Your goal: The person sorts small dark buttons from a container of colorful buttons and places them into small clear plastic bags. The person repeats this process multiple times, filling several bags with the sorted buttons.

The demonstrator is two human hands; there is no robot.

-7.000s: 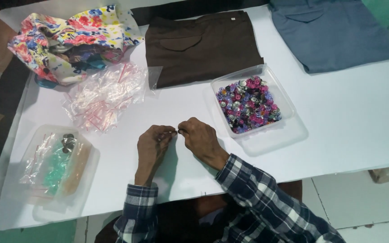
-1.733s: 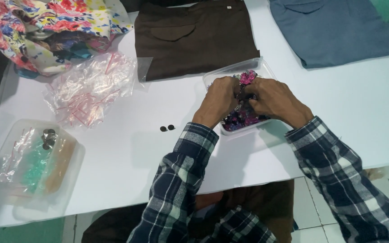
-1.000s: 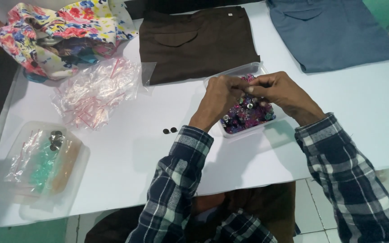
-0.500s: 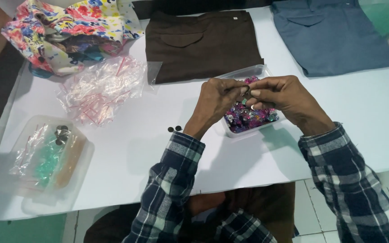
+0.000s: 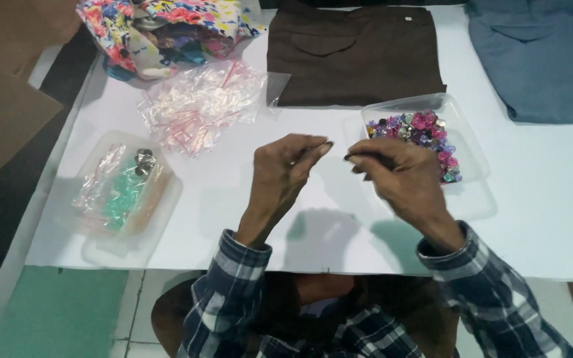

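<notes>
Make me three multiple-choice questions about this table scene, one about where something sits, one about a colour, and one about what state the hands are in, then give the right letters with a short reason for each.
1. Where does the clear tray of colourful beads sit?
A. By the right hand, below the brown garment
B. At the table's far left edge
C. On the floral fabric

2. What colour is the garment at the top right?
A. Red
B. Blue-grey
C. Yellow

3. How are the two hands?
A. Flat on the table
B. Raised, fingertips pinched, close together
C. Both inside the tray

Answers: 1 A, the bead tray lies just beyond the right hand's fingers. 2 B, the folded cloth there is blue-grey. 3 B, the left hand and right hand face each other with fingertips pinched above the white table; anything held is too small to tell.
</notes>
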